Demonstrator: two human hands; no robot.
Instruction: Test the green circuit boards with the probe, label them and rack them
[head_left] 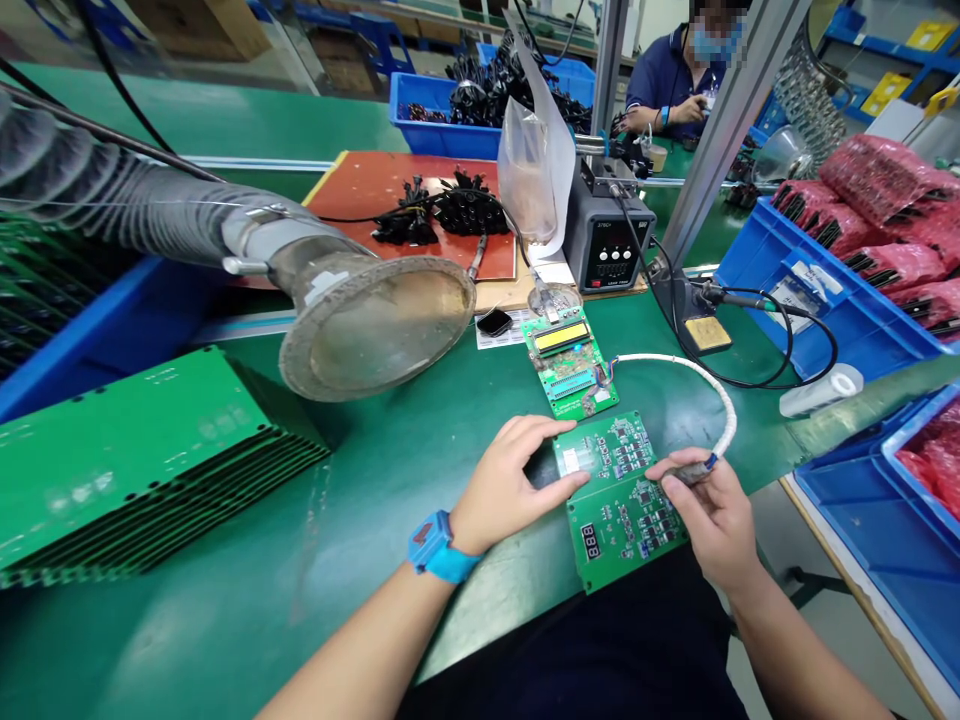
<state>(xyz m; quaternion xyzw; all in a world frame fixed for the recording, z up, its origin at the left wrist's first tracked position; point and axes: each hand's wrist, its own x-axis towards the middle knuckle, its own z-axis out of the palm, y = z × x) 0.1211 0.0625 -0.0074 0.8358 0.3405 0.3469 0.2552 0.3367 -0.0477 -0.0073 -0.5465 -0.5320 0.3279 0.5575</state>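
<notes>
A green circuit board panel (611, 510) with two matching halves lies at the table's front edge, a small digit display on its nearer half. My left hand (517, 480) grips its left side, thumb on top and forefinger by the far corner. In my right hand (712, 520) is a dark probe (686, 474), its tip end over the panel's right side; whether it touches cannot be made out. A white sleeved cable (705, 375) runs from the probe to a programmer board (570, 360) with a yellow screen and a blue socket, just beyond the panel.
A fume extractor hood (375, 325) hangs at left above stacked green boards (142, 450). A soldering station (611, 235) and iron stand (705, 330) are behind. Blue bins (795, 285) with pink-wrapped parts stand right. Across the table sits another person (667, 85).
</notes>
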